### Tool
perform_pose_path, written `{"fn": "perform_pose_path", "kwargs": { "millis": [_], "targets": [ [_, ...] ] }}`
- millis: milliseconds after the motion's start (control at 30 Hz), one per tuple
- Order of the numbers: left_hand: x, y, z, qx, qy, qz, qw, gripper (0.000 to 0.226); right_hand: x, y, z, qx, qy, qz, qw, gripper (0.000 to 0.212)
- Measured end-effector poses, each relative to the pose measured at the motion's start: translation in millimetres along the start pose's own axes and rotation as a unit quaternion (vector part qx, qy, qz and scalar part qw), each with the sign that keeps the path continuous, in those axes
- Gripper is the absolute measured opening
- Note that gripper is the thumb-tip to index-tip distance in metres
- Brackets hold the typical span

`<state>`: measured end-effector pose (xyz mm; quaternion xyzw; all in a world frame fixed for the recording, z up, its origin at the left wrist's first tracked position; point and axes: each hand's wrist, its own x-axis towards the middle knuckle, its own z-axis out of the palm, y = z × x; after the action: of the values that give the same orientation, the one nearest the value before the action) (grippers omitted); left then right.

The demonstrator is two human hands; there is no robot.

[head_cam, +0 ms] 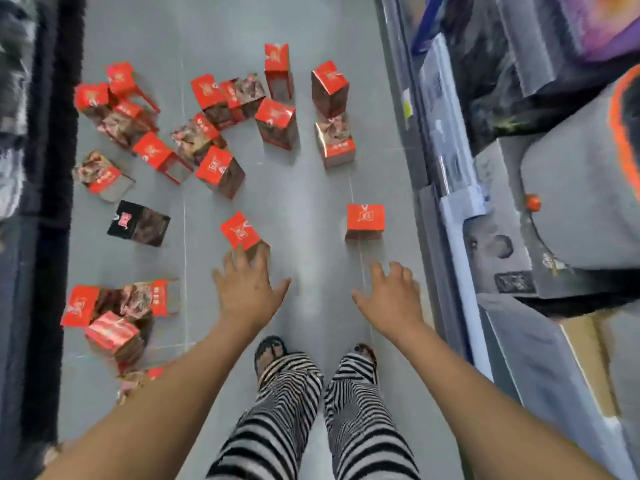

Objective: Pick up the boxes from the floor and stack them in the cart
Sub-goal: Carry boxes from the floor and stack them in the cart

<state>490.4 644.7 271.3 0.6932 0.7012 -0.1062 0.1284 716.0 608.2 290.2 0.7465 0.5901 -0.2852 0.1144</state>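
Looking down past your striped trousers (294, 410) and sandalled feet, you have both arms stretched toward the grey floor (311, 188). Your left hand (247, 289) is spread wide with fingers splayed, its fingertips at the near edge of a red box (240, 230) that lies alone on the floor; the hand overlaps the box in view, but you cannot tell whether it touches it, and it has hold of nothing. Your right hand (391, 297) is also open, fingers loosely curled, empty, hanging short of a second red box (366, 221) that stands apart near the shelving (450, 174) on your right.

Beyond these two, a scatter of red boxes (221, 129) lies across the floor, some upright, some tipped on their sides, several touching one another. A black box (138, 223) lies on its own to the left of the one by your left hand. Nearer your left arm, a small heap of red boxes (110, 317) sits close to the dark rug edge (59, 202). The view is blurred, so the print on the boxes cannot be read.
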Motion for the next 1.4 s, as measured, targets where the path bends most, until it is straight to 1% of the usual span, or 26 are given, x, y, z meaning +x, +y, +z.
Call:
{"fn": "perform_pose_path", "kwargs": {
  "millis": [67, 167, 267, 367, 433, 500, 567, 700, 767, 833, 900, 933, 1033, 1067, 1133, 1200, 1267, 1333, 1400],
  "targets": [
    [33, -8, 50, -0.031, -0.002, -0.046, 0.998, 0.076, 49, -2, 38, -0.016, 0.018, -0.027, 0.999, 0.07],
    [88, -26, 123, -0.057, -0.015, -0.145, 0.988, 0.093, 122, -3, 98, -0.009, 0.065, -0.068, 0.995, 0.07],
    [146, -42, 182, -0.116, 0.036, -0.225, 0.967, 0.104, 191, 3, 152, -0.018, 0.141, -0.113, 0.983, 0.068],
    [200, -55, 226, -0.188, 0.055, -0.283, 0.939, 0.109, 252, 17, 188, -0.02, 0.231, -0.135, 0.963, 0.069],
    [224, -63, 250, -0.21, 0.063, -0.288, 0.932, 0.106, 285, 26, 202, -0.005, 0.276, -0.125, 0.953, 0.068],
    [237, -68, 264, -0.2, 0.092, -0.27, 0.937, 0.095, 313, 32, 209, 0.006, 0.321, -0.121, 0.939, 0.066],
    [243, -68, 266, -0.186, 0.112, -0.226, 0.95, 0.088, 330, 36, 211, 0.007, 0.352, -0.127, 0.927, 0.066],
    [243, -58, 257, -0.178, 0.087, -0.115, 0.973, 0.085, 333, 56, 205, 0.0, 0.358, -0.126, 0.925, 0.075],
    [237, -47, 254, -0.179, 0.073, -0.076, 0.978, 0.084, 329, 74, 200, 0.032, 0.338, -0.101, 0.935, 0.086],
    [232, -37, 255, -0.168, 0.06, -0.047, 0.983, 0.085, 328, 91, 197, 0.077, 0.285, -0.094, 0.951, 0.096],
    [231, -27, 258, -0.14, 0.054, -0.006, 0.989, 0.086, 334, 112, 197, 0.109, 0.242, -0.116, 0.957, 0.098],
    [232, -24, 259, -0.127, 0.054, 0.017, 0.99, 0.087, 338, 122, 196, 0.134, 0.23, -0.134, 0.955, 0.098],
    [236, -16, 258, -0.112, 0.043, 0.063, 0.991, 0.088, 345, 141, 198, 0.191, 0.225, -0.182, 0.938, 0.097],
    [236, -14, 257, -0.113, 0.039, 0.069, 0.99, 0.088, 346, 142, 202, 0.206, 0.241, -0.192, 0.929, 0.094],
    [236, -8, 257, -0.105, 0.035, 0.083, 0.99, 0.09, 343, 138, 217, 0.24, 0.298, -0.212, 0.899, 0.085],
    [235, -3, 260, -0.084, 0.042, 0.104, 0.99, 0.092, 338, 134, 234, 0.262, 0.346, -0.221, 0.873, 0.084],
    [237, -1, 262, -0.071, 0.053, 0.116, 0.989, 0.091, 339, 135, 243, 0.272, 0.364, -0.222, 0.863, 0.082],
    [241, 1, 264, -0.065, 0.064, 0.116, 0.989, 0.09, 342, 137, 244, 0.289, 0.349, -0.225, 0.863, 0.08],
    [245, 5, 265, -0.054, 0.075, 0.114, 0.989, 0.09, 347, 138, 238, 0.327, 0.312, -0.234, 0.861, 0.077]
  ]
}}
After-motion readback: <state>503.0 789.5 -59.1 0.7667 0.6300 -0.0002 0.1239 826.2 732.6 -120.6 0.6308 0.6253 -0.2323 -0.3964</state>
